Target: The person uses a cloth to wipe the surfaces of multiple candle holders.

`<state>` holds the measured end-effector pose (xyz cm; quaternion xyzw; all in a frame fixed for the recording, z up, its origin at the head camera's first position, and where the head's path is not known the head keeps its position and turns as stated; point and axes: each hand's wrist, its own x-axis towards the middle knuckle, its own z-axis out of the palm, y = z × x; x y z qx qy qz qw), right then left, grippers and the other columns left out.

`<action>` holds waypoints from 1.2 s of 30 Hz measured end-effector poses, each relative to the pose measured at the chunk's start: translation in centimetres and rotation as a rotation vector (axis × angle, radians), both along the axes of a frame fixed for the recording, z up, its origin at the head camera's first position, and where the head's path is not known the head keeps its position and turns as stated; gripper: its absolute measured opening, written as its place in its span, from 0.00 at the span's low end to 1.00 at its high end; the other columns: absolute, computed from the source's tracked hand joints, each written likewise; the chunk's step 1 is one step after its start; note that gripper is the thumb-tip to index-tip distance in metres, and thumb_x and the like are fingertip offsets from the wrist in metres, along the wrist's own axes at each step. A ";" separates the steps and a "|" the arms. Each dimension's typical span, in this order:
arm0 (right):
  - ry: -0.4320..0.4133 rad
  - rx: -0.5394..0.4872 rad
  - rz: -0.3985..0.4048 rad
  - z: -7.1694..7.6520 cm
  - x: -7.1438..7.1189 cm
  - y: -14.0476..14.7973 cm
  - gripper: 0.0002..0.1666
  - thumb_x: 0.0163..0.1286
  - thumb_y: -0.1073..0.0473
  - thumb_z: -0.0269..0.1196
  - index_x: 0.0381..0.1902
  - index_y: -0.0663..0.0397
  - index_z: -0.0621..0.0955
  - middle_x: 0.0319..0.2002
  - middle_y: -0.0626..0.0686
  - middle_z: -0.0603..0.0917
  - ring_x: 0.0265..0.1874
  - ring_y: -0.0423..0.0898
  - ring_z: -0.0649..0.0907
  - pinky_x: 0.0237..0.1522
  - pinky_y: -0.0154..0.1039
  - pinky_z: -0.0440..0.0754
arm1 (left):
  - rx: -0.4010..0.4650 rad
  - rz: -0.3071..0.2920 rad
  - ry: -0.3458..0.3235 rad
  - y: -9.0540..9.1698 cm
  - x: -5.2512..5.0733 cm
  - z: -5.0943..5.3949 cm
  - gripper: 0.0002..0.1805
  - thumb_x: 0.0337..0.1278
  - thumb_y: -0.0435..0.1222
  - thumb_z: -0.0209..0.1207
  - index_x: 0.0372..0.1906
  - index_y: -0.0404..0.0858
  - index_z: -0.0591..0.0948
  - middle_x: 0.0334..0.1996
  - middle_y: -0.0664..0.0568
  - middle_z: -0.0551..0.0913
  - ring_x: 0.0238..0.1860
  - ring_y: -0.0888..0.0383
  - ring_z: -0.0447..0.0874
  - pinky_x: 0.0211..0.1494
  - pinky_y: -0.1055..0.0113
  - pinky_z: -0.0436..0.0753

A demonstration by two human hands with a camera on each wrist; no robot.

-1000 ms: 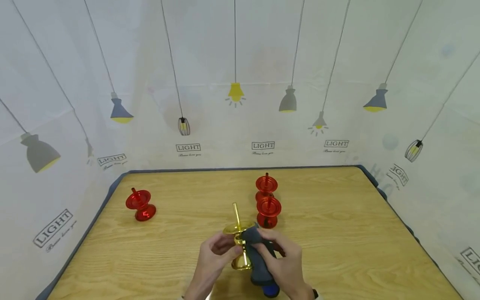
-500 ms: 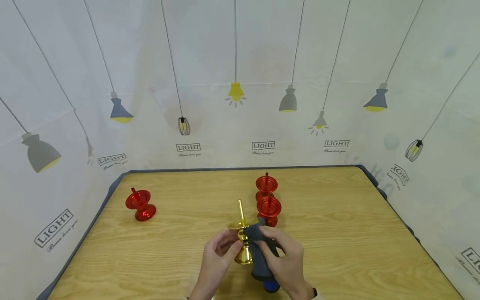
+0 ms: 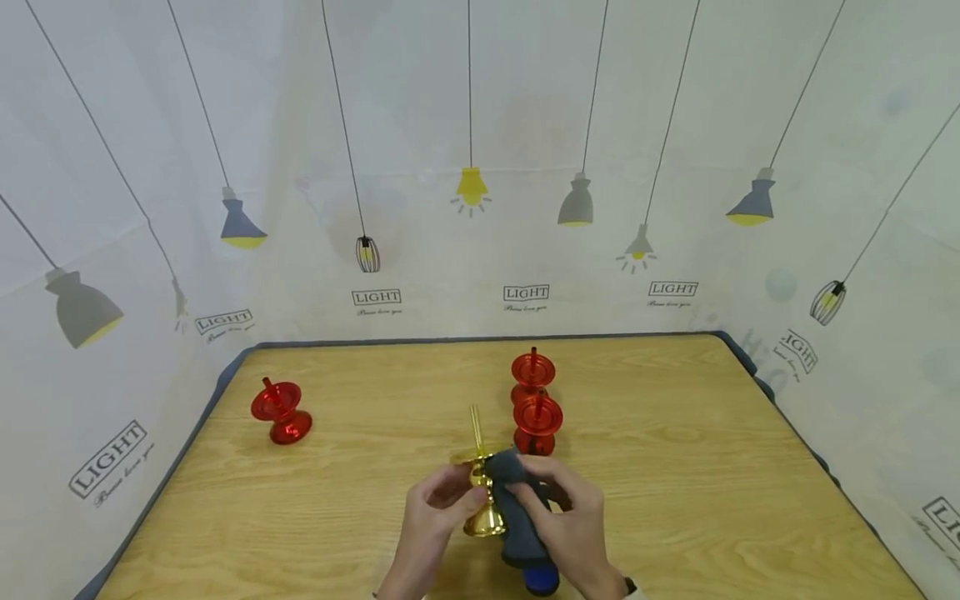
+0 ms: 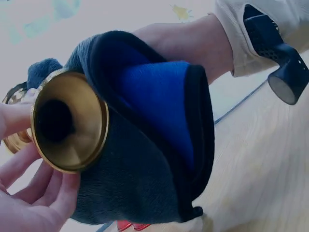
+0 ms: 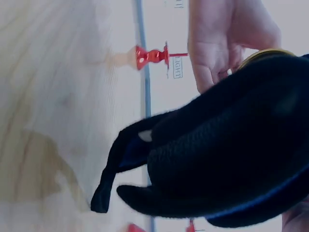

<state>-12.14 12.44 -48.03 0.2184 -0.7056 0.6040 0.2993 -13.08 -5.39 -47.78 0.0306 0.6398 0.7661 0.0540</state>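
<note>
A shiny gold candle holder (image 3: 484,518) with a tall spike and a round dish is held off the table, tilted a little. My left hand (image 3: 431,518) grips it by the stem; in the left wrist view its hollow base (image 4: 87,130) faces the camera. In my right hand (image 3: 572,518) a folded cloth (image 3: 522,521), dark grey outside and blue inside, is pinched and pressed against the holder just below the dish. The cloth (image 5: 227,145) fills much of the right wrist view and hides most of that hand there.
Two red candle holders, a nearer one (image 3: 537,421) and a farther one (image 3: 532,371), stand just beyond the right hand. Another red candle holder (image 3: 281,410) is at the table's left. A white printed curtain (image 3: 420,208) surrounds the wooden table (image 3: 675,467) at the back and sides.
The gold candle holder and both hands rose slightly, then came back down. The cloth shifts a little against the holder below its dish. The red holders stay put.
</note>
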 end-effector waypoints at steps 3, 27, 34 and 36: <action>-0.127 -0.078 0.066 0.0 -0.1 0.1 0.17 0.60 0.75 0.70 0.47 0.61 0.86 0.46 0.53 0.90 0.45 0.41 0.89 0.40 0.36 0.88 | 0.023 0.003 0.013 -0.1 0.0 -0.1 0.20 0.60 0.32 0.68 0.53 0.23 0.82 0.47 0.42 0.87 0.47 0.58 0.85 0.51 0.68 0.82; 0.117 0.113 -0.064 -0.2 -0.2 -0.2 0.25 0.52 0.76 0.75 0.48 0.56 0.86 0.43 0.58 0.89 0.44 0.39 0.88 0.37 0.28 0.85 | -0.007 0.067 0.011 0.2 0.2 -0.3 0.19 0.53 0.31 0.73 0.48 0.26 0.83 0.39 0.51 0.88 0.42 0.60 0.87 0.45 0.69 0.84; -0.164 -0.053 0.027 -0.2 -0.4 0.3 0.21 0.60 0.75 0.71 0.51 0.60 0.84 0.43 0.54 0.90 0.39 0.38 0.89 0.36 0.33 0.87 | -0.024 0.022 0.010 0.0 0.2 0.0 0.20 0.59 0.34 0.70 0.52 0.26 0.81 0.43 0.43 0.88 0.44 0.60 0.88 0.48 0.70 0.84; -0.242 -0.093 0.022 -0.2 -0.4 0.3 0.19 0.60 0.74 0.71 0.50 0.61 0.85 0.43 0.51 0.90 0.40 0.39 0.89 0.37 0.34 0.88 | -0.038 0.016 0.013 0.0 0.2 0.0 0.20 0.62 0.35 0.68 0.53 0.26 0.81 0.45 0.42 0.88 0.45 0.59 0.87 0.50 0.69 0.83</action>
